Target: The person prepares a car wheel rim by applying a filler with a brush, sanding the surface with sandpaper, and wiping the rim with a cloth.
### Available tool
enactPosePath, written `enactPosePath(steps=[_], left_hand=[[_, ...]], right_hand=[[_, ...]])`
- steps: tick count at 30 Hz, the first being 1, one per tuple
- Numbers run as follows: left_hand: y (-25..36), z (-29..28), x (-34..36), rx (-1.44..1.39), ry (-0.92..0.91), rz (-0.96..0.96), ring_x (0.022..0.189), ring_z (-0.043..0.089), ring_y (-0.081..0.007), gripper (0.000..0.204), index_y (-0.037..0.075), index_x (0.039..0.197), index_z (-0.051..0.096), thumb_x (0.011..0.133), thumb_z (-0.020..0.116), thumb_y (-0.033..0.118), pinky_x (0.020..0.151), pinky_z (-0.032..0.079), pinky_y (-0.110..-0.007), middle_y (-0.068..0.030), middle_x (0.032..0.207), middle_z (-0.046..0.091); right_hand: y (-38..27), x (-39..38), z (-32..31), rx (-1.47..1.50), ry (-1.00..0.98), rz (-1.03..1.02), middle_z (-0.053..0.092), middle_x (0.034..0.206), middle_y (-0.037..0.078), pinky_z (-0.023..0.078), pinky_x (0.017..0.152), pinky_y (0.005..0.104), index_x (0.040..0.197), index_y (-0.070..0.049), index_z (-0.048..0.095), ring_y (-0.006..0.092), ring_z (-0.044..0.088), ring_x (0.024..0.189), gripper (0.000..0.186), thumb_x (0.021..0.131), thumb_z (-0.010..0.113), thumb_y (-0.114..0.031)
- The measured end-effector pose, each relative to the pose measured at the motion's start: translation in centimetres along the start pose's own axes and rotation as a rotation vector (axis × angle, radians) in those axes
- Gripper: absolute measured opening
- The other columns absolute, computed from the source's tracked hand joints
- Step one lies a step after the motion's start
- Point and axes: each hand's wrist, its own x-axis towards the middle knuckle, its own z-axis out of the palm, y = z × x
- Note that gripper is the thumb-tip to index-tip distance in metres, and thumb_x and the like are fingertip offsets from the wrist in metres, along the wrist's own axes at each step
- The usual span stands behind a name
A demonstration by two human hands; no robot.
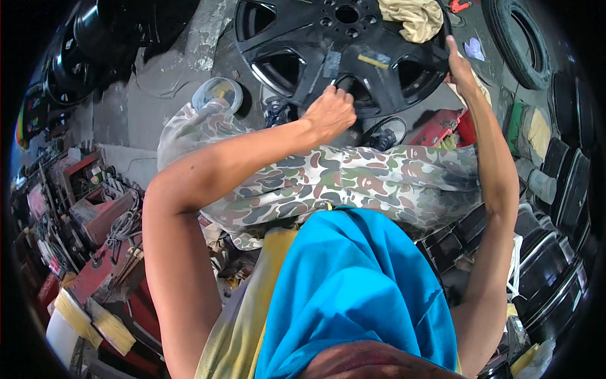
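Note:
A black multi-spoke wheel rim (344,50) lies tilted at the top centre, with a beige crumpled cloth (409,18) on its upper right and two small strips, one grey (331,63), one yellowish (372,60), on its face. My left hand (328,114) is closed on a small pale object (332,84), too small to make out, at a spoke near the lower opening. My right hand (459,69) grips the rim's right edge, thumb upward. My camouflage-covered legs (360,177) are below the rim.
A plastic bucket (205,95) stands left of the rim, a tyre (524,50) at upper right. Dark rims (562,202) are stacked along the right, more (107,31) at upper left. Cluttered red boxes (95,221) with cables are at left, a red container (435,126) under the rim's right.

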Motion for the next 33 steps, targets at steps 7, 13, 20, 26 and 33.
enactPosePath(steps=[7, 13, 20, 26, 33], left_hand=[[0.2, -1.1, -0.9, -0.430, 0.041, -0.151, 0.096, 0.069, -0.0357, 0.018, 0.002, 0.096, 0.072, 0.092, 0.064, 0.017, 0.082, 0.055, -0.047, -0.0178, 0.099, 0.070], [-6.5, 7.6, -4.6, -1.078, -0.007, -0.445, 0.075, 0.070, -0.0282, 0.056, 0.002, 0.106, 0.071, 0.109, 0.039, 0.048, 0.066, 0.055, -0.041, -0.0118, 0.079, 0.070], [-11.7, 11.0, -6.2, -1.431, 0.112, -0.851, 0.062, 0.055, -0.0075, 0.046, 0.003, 0.104, 0.069, 0.108, 0.052, 0.045, 0.055, 0.046, -0.023, -0.0002, 0.076, 0.061], [-12.6, 13.0, -6.4, -1.436, 0.325, -0.946, 0.062, 0.054, -0.0060, 0.041, 0.005, 0.096, 0.068, 0.106, 0.057, 0.043, 0.055, 0.044, -0.023, 0.0016, 0.074, 0.060], [-7.1, 14.1, -3.9, -1.477, 0.649, -1.022, 0.056, 0.052, -0.0069, 0.043, 0.007, 0.087, 0.063, 0.107, 0.055, 0.044, 0.052, 0.042, -0.023, 0.0001, 0.069, 0.058]], right_hand=[[-1.0, 6.4, -2.1, -0.303, 0.212, -0.199, 0.070, 0.106, 0.021, 0.058, 0.075, 0.0466, 0.117, 0.008, 0.071, 0.0293, 0.068, 0.101, 0.101, 0.086, 0.050, -0.086], [-7.9, -1.0, -6.3, -0.520, 0.376, -0.502, 0.075, 0.087, 0.012, 0.053, 0.073, 0.0392, 0.102, -0.002, 0.074, 0.0210, 0.068, 0.081, 0.046, 0.100, 0.061, -0.046], [-1.8, -10.4, -9.7, -0.356, 0.191, -0.626, 0.072, 0.083, 0.015, 0.052, 0.070, 0.0411, 0.087, 0.000, 0.068, 0.0242, 0.069, 0.078, 0.036, 0.095, 0.068, -0.035], [15.7, -15.6, -12.5, -0.134, 0.197, -0.200, 0.072, 0.089, 0.003, 0.054, 0.069, 0.0268, 0.108, -0.004, 0.074, 0.0104, 0.068, 0.078, 0.042, 0.101, 0.064, -0.043], [31.2, -16.1, -5.5, -0.454, 0.177, -0.061, 0.076, 0.097, 0.016, 0.057, 0.084, 0.0429, 0.110, -0.008, 0.076, 0.0280, 0.074, 0.092, 0.037, 0.095, 0.068, -0.040]])
